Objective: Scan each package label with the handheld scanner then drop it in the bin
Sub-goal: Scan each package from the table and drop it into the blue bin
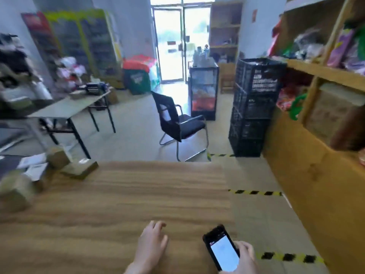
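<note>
The right hand (245, 258), fingers curled round the scanner (222, 252), is at the bench's (138, 194) near right corner. The left hand (152, 244) lies flat, fingers relaxed. Three brown packages (81, 168) sit at the left edge. The contents of the stacked crates (256, 107) cannot be seen.

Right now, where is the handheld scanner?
Head view, bottom right: the right hand grips the handheld scanner at the right edge of the wooden table, with the left hand just left of it.
</note>
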